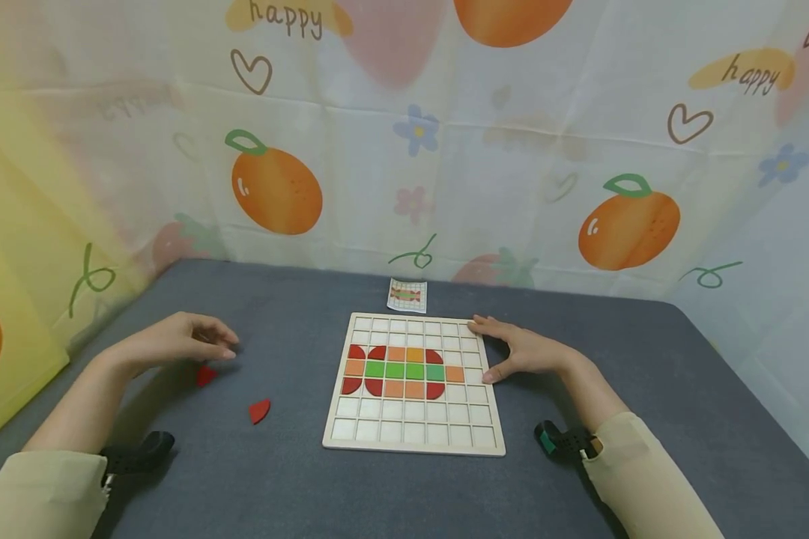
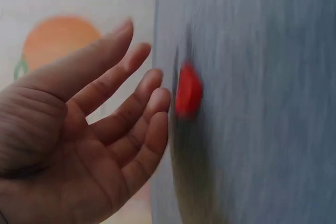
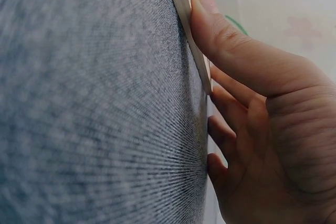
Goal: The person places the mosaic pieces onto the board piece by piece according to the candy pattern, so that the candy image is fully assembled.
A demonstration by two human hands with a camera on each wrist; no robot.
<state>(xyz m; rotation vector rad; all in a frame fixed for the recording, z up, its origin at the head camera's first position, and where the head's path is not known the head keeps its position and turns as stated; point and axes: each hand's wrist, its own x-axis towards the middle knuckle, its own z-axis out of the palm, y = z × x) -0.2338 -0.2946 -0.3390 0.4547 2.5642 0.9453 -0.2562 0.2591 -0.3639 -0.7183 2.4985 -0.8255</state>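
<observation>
A square wooden grid board [image 1: 414, 451] lies on the table, with red quarter-round, orange and green tiles filling a band of its cells. At the board's right edge, my right hand [image 1: 529, 348] rests with thumb and fingers spread, the fingertips around the far right corner. The right wrist view shows the thumb [image 3: 226, 38] against the board's side. Over on the left, my left hand [image 1: 192, 338] hovers above a red tile [image 1: 205, 375], fingers loosely bent and nothing in them. In the left wrist view that red tile [image 2: 189, 92] lies beyond the fingertips, blurred.
Another red quarter-round tile [image 1: 259, 411] lies between the left hand and the board. A small printed pattern card [image 1: 407, 295] is behind the board. A patterned cloth [image 1: 377, 187] hangs along the back of the dark grey table [image 1: 256, 486].
</observation>
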